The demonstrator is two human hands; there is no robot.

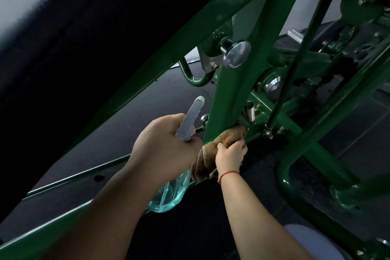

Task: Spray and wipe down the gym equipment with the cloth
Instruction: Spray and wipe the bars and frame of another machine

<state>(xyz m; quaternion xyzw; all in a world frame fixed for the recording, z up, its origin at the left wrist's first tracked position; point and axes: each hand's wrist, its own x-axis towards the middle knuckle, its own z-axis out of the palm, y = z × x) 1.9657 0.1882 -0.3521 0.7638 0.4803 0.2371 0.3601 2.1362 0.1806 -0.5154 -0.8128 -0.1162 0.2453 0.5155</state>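
A green steel gym machine frame (232, 82) fills the view, with slanted beams, bolts and a spring. My right hand (231, 155) grips a brown cloth (223, 137) and presses it against the lower end of a green beam near the spring. My left hand (162, 145) holds a spray bottle (168, 194) by its neck; the grey nozzle (191, 116) points up toward the frame. The clear bottle body with bluish liquid hangs below the hand, partly hidden by it.
A round silver knob (237, 55) sticks out of the frame above the cloth. A thin green rail (80, 175) runs along the dark floor at lower left. A large dark padded surface (84, 27) looms at upper left. More green tubes cross at right.
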